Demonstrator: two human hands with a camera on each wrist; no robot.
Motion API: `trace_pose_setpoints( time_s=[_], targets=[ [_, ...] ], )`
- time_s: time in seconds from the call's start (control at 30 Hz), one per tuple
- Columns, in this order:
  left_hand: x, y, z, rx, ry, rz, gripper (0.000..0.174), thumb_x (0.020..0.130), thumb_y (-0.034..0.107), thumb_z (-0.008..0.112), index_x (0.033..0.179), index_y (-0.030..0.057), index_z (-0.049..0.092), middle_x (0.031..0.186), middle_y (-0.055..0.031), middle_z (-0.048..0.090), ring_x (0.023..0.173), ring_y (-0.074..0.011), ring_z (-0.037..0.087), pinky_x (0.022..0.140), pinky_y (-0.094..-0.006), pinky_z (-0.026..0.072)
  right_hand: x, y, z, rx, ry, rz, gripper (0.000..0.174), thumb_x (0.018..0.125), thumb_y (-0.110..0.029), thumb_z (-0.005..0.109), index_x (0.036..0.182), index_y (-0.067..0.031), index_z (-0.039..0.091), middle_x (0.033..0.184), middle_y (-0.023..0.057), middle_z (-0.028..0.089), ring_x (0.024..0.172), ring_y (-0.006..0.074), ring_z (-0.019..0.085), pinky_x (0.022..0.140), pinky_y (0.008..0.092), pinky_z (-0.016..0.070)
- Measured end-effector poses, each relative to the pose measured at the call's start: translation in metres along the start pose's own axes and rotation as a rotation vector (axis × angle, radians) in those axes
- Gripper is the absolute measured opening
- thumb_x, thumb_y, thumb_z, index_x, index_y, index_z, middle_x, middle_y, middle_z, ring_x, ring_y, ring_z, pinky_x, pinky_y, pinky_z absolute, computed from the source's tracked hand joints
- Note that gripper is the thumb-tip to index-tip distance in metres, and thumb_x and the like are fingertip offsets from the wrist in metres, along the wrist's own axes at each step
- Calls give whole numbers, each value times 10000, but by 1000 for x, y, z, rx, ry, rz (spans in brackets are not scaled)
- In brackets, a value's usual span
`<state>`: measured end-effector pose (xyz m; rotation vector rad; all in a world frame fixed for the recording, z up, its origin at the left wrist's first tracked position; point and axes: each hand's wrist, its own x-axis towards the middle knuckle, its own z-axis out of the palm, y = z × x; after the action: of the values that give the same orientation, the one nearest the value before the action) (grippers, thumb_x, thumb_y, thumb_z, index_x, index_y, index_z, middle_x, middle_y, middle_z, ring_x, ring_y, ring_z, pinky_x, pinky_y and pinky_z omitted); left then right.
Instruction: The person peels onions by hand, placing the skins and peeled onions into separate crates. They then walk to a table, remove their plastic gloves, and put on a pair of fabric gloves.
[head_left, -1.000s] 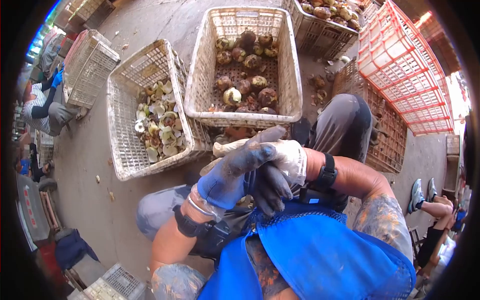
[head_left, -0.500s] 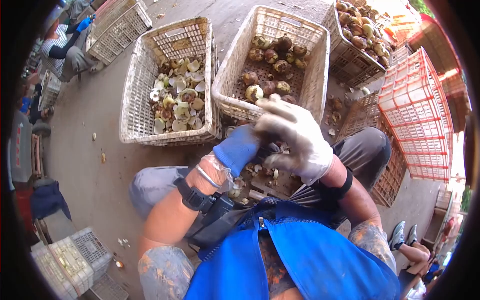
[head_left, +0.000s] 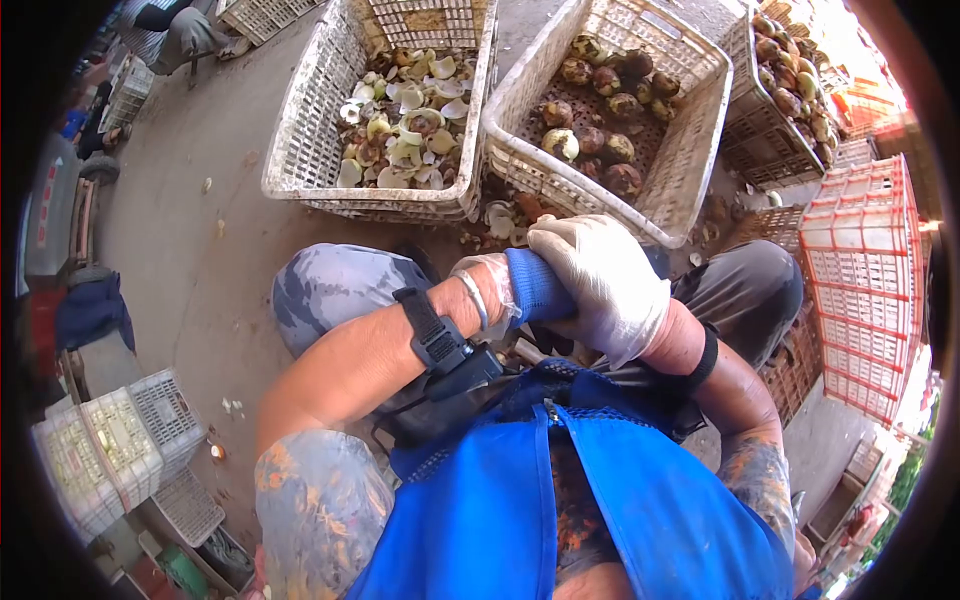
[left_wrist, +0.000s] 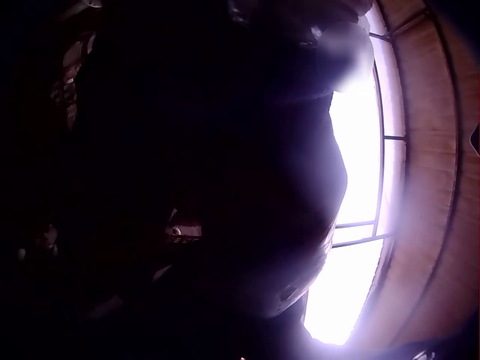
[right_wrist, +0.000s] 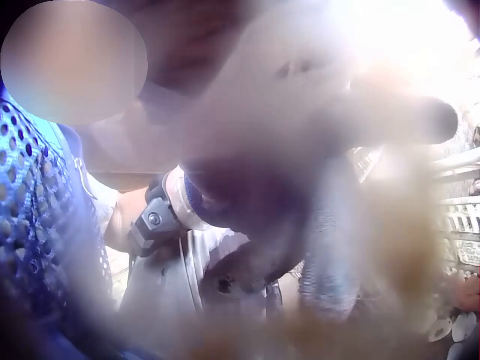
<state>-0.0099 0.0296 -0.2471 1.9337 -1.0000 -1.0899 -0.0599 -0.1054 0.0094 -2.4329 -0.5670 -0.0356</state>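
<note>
In the head view, both hands are together in front of the knees. The right hand (head_left: 605, 285), in a thin whitish glove, wraps over the left hand and grips it. A blue knitted glove (head_left: 537, 288) covers the left hand; only its cuff and back show, with the fingers hidden under the right hand. The left wrist view is mostly dark, and the right wrist view is blurred, with the left wrist's black strapped device (right_wrist: 154, 225) close by. Just beyond the hands stands a crate (head_left: 590, 195) of round, brownish onion-like bulbs (head_left: 620, 105).
A second crate (head_left: 375, 198) to the left holds pale peels (head_left: 420, 110). Another crate (head_left: 775, 125), heaped with bulbs, stands at the back right. A red-and-white crate (head_left: 865, 280) rises beside the right knee (head_left: 750, 290). More white crates (head_left: 110, 440) stand at lower left.
The left hand lay over the right; the right hand then moved, blurred, and now closes over the blue-gloved left hand. The head view has turned, shifting the crates up and right.
</note>
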Motion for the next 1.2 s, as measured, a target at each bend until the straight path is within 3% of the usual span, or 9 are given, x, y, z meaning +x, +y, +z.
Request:
trace_pose_setpoints(
  time_s=[0.07, 0.27, 0.43, 0.5, 0.63, 0.87, 1.07, 1.13, 1.2],
  targets=[
    [-17, 48, -27, 1035, -123, 143, 257, 987, 192, 596, 1230, 112, 610, 1143, -70, 618, 1132, -134, 611, 996, -271, 462, 5, -3, -2, -53, -2, -19, 729, 580, -225, 888, 1214, -6, 602, 1140, 188, 666, 1037, 399, 657, 900, 477, 516],
    [-35, 118, -78, 884, -34, 139, 277, 968, 217, 615, 1223, 107, 614, 1179, -76, 622, 1154, -159, 612, 993, -289, 470, 30, -9, 5, 33, -53, -95, 554, 556, -239, 856, 1049, -63, 673, 891, 110, 700, 845, 335, 697, 769, 442, 535],
    [-44, 175, -123, 759, 145, 96, 296, 953, 237, 631, 1216, 103, 616, 1209, -81, 626, 1172, -180, 613, 990, -304, 477, 22, 8, -1, 70, 274, -245, 675, 535, -183, 889, 1129, -32, 606, 1307, 213, 595, 1185, 486, 582, 953, 547, 508],
    [-32, 147, -131, 481, 399, 274, 329, 907, 275, 669, 1161, 70, 625, 1196, -121, 676, 1132, -281, 662, 922, -381, 529, 14, 10, -12, 132, 428, -146, 545, 602, -113, 864, 1083, -31, 620, 1213, 209, 643, 1087, 447, 643, 887, 508, 539],
    [-25, 166, -158, 595, 549, 6, 308, 863, 287, 691, 1035, 36, 646, 838, -175, 723, 868, -406, 715, 778, -465, 570, -2, 16, 0, 103, 396, 40, 272, 744, -89, 797, 986, -38, 683, 927, 157, 708, 870, 381, 695, 743, 443, 567],
    [-3, 155, -133, 1024, 506, -168, 312, 929, 290, 573, 1150, 104, 690, 996, -141, 753, 998, -334, 721, 974, -633, 392, 8, -11, 10, -41, 140, 462, 277, 850, -323, 774, 911, -53, 753, 791, 170, 688, 733, 364, 691, 701, 445, 561],
    [-3, 152, -123, 1255, 393, -123, 404, 1016, 256, 448, 1340, 133, 654, 1241, -203, 700, 1175, -394, 649, 1087, -702, 263, 3, -3, 19, 626, 8, 903, 229, 875, -209, 807, 905, 8, 737, 760, 71, 717, 657, 143, 692, 617, 307, 568],
    [-8, 160, -126, 1222, 320, -148, 396, 1011, 242, 459, 1352, 165, 647, 1321, -217, 656, 1173, -390, 646, 1088, -688, 275, -7, 1, 25, 621, 22, 802, 174, 896, -154, 772, 899, 15, 730, 769, 54, 713, 632, 133, 684, 591, 281, 572],
    [-21, 174, -133, 1037, 377, 31, 404, 984, 268, 520, 1366, 208, 636, 1381, -196, 615, 1189, -381, 622, 1088, -680, 284, -14, -7, 27, 323, 19, 116, 145, 914, -132, 743, 911, 12, 726, 764, 65, 712, 659, 133, 690, 617, 291, 580]
  ],
)
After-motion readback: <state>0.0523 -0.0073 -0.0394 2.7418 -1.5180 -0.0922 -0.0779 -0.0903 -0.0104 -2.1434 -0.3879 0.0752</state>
